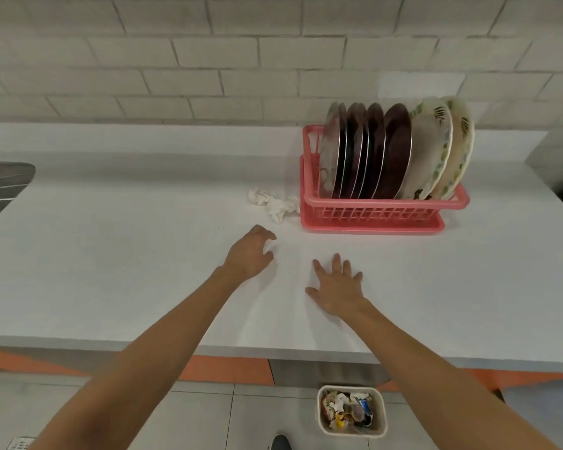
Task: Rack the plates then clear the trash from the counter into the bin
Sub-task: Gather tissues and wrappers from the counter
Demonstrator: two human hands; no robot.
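On counter point(111, 254): plates point(387, 151) upright in pink rack point(371, 216), far right; crumpled tissue point(275, 204) just left of rack. Left hand point(251, 251) loosely curled, empty, near tissue; right hand point(338, 287) flat, fingers spread. Bin point(351, 433) on floor.

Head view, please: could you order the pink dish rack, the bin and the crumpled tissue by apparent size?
1. pink dish rack
2. bin, though it sits lower on the floor, so it may look smaller than it is
3. crumpled tissue

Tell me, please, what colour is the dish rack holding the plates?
The dish rack is pink, clearest in the head view.
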